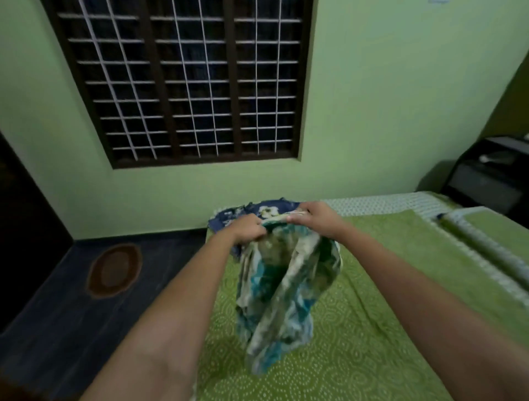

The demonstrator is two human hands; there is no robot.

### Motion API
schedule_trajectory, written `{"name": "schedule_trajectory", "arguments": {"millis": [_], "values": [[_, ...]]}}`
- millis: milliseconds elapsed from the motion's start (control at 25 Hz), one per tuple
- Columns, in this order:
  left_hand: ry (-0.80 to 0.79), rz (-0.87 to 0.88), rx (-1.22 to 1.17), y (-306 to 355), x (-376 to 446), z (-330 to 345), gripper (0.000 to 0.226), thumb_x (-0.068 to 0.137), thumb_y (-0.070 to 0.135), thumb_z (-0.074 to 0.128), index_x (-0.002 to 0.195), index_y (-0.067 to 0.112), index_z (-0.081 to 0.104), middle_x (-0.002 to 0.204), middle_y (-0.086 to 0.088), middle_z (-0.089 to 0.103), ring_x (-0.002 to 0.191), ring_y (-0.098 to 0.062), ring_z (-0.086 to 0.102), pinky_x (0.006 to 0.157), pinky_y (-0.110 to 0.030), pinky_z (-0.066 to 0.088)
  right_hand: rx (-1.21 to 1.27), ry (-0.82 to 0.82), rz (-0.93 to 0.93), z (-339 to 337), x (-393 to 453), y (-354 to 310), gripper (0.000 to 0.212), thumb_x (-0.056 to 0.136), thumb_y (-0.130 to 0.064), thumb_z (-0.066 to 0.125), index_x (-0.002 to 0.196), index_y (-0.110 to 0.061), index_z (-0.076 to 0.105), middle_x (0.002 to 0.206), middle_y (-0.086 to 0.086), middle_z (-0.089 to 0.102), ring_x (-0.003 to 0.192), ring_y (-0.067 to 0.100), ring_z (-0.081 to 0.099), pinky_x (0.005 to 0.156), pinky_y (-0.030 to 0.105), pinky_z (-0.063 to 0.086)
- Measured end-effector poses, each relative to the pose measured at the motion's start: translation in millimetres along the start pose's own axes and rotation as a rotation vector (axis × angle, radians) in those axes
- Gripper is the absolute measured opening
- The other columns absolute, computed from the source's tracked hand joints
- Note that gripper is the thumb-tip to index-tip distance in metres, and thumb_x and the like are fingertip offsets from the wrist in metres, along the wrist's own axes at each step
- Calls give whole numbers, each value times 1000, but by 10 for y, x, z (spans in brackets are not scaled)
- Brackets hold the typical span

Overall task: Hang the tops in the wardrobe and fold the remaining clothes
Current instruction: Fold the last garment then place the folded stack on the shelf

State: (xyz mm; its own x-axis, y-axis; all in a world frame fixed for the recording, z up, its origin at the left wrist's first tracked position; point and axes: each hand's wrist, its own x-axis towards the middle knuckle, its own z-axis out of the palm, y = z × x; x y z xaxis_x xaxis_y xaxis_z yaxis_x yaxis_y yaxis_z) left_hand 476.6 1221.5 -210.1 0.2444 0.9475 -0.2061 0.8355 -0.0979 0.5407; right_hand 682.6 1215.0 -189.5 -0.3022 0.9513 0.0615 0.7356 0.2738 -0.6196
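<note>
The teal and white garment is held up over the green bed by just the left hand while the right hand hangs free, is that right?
Not quite. Both hands hold it: the left hand and the right hand each grip the top edge of the teal and white garment, which hangs over the green bed. The head view shows this.

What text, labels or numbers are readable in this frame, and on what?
None readable.
Teal and white garment, held up by left hand and right hand: print only, no lettering.
Blue floral cloth on the bed: pattern only.
Pale mark on the wall: cut off, too blurred to tell.
</note>
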Motion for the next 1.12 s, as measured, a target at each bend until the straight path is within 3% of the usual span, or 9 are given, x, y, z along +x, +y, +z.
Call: {"name": "schedule_trajectory", "arguments": {"millis": [200, 440, 520, 600, 680, 760, 840, 1000, 1120], "values": [[320, 3, 550, 352, -505, -396, 29, 90, 29, 43, 97, 13, 66, 105, -13, 64, 99, -31, 59, 74, -33, 38, -446, -160, 96, -213, -529, 168, 42, 88, -41, 64, 114, -9, 62, 113, 8, 64, 102, 28, 60, 74, 28, 39], [467, -222, 671, 441, -901, -428, 33, 89, 27, 39, 105, 16, 65, 113, -10, 64, 104, -29, 57, 81, -35, 41, -370, -183, 204, -504, -858, 278, 41, 93, -38, 59, 108, 0, 64, 96, 12, 62, 86, 27, 57, 69, 27, 38], [506, -252, 645, 566, -946, -362, 33, 85, 25, 45, 114, 21, 61, 122, -5, 59, 114, -27, 49, 90, -39, 36, -170, -167, 159, -572, -872, 163, 40, 92, -35, 59, 103, 3, 67, 96, 14, 66, 88, 29, 61, 74, 32, 45], [310, -90, 384, 835, -977, -209, 46, 83, 23, 56, 129, 23, 52, 130, -4, 54, 121, -27, 45, 97, -40, 35, -8, -126, 68, -643, -814, -51, 31, 93, -29, 60, 94, 1, 67, 94, 15, 66, 86, 28, 62, 74, 32, 46], [130, 35, 30, 1133, -981, 7, 32, 83, 8, 58, 115, 11, 59, 111, -13, 61, 106, -27, 56, 82, -32, 47, 99, -100, -23, -703, -788, -283, 19, 91, -20, 61, 90, -3, 66, 87, 12, 65, 81, 26, 60, 68, 29, 45], [266, 34, 59, 1286, -941, 88, 12, 84, -1, 50, 86, 2, 61, 88, -21, 61, 87, -31, 59, 61, -29, 41, 164, -129, -93, -772, -815, -333, 18, 86, -22, 67, 91, -5, 66, 82, 7, 63, 76, 21, 60, 67, 28, 46], [467, 18, 190, 1277, -940, -7, 16, 81, -4, 46, 74, -3, 60, 88, -28, 63, 88, -37, 60, 64, -33, 39, 38, -213, -97, -764, -828, -110, 30, 82, -34, 73, 90, -7, 64, 77, 2, 61, 66, 14, 56, 63, 26, 45], [669, -93, 133, 1109, -993, -288, 25, 82, -3, 42, 85, 0, 66, 99, -23, 67, 98, -37, 60, 82, -36, 46, -411, -430, 23, -527, -850, 743, 17, 88, -20, 61, 83, -6, 70, 79, 7, 66, 72, 19, 56, 73, 29, 45], [599, -252, 221, 926, -1022, -258, 11, 81, 9, 48, 87, 11, 57, 105, -20, 65, 101, -37, 59, 82, -36, 46, -411, -380, 36, -569, -857, 964, 24, 93, -15, 51, 108, -3, 65, 96, 8, 60, 89, 19, 52, 77, 28, 38]]}}
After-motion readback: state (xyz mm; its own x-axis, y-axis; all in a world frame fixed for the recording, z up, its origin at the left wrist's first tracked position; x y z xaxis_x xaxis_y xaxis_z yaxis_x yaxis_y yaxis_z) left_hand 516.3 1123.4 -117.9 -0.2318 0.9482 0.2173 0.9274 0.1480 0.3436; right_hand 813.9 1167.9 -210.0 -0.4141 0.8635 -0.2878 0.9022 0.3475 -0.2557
